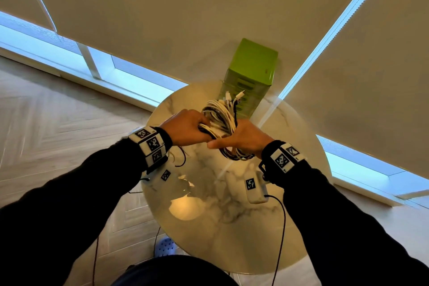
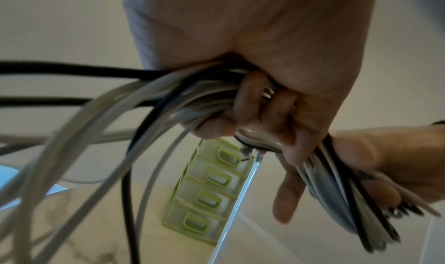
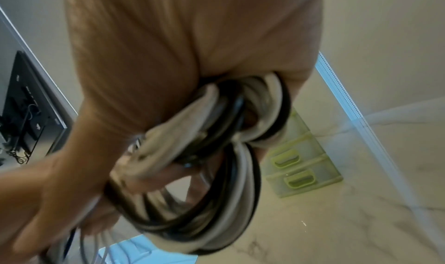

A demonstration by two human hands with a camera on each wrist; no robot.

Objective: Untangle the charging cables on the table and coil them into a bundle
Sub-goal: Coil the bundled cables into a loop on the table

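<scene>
A bundle of white and black charging cables (image 1: pixel 220 121) is held in the air above the round marble table (image 1: pixel 232 227). My left hand (image 1: pixel 185 130) grips one side of the coil, fingers curled round the strands (image 2: pixel 204 100). My right hand (image 1: pixel 241 139) grips the other side, thumb pointing left, with loops (image 3: pixel 231 201) hanging below the palm. Several connector ends (image 1: pixel 234 96) stick up from the top of the bundle. A thin dark strand (image 1: pixel 182 158) hangs below my left wrist.
A green plastic drawer unit (image 1: pixel 250 74) stands at the table's far edge against the blind. Two small white tagged devices (image 1: pixel 254 187) (image 1: pixel 166 175) lie on the marble near my wrists, with black leads trailing off the table. A blue slipper (image 1: pixel 164 246) lies on the floor.
</scene>
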